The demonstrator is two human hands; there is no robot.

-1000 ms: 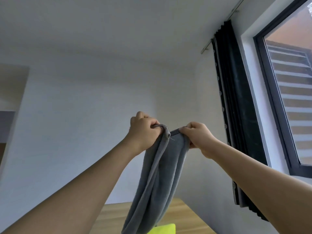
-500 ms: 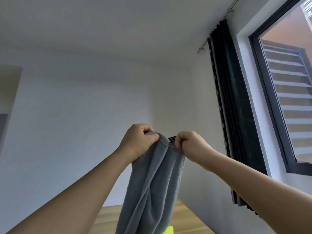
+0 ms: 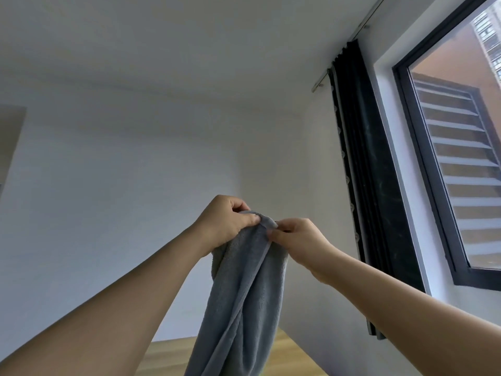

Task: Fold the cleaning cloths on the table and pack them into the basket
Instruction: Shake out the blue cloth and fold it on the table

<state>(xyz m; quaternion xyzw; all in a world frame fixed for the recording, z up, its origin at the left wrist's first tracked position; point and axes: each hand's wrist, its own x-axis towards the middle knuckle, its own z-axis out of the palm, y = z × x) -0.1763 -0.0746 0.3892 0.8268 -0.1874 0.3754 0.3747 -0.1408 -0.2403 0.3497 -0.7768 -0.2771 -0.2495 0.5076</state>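
A grey cleaning cloth (image 3: 244,308) hangs in long folds in front of me, its lower end cut off by the bottom of the frame. My left hand (image 3: 225,223) grips its top edge, thumb and fingers curled round the hem. Right beside it my right hand (image 3: 298,240) pinches the same top edge, the two hands almost touching. The wooden table (image 3: 168,356) shows only as a strip below the cloth. The basket is not in view.
White walls and ceiling fill most of the view. A dark curtain (image 3: 363,185) hangs at the right beside a black-framed window (image 3: 433,172). The table's right edge (image 3: 303,354) runs close to the wall under the curtain.
Both hands have come closer together along the cloth's top edge and sit lower in the frame. The yellow-green item seen below the cloth a second ago is out of view.
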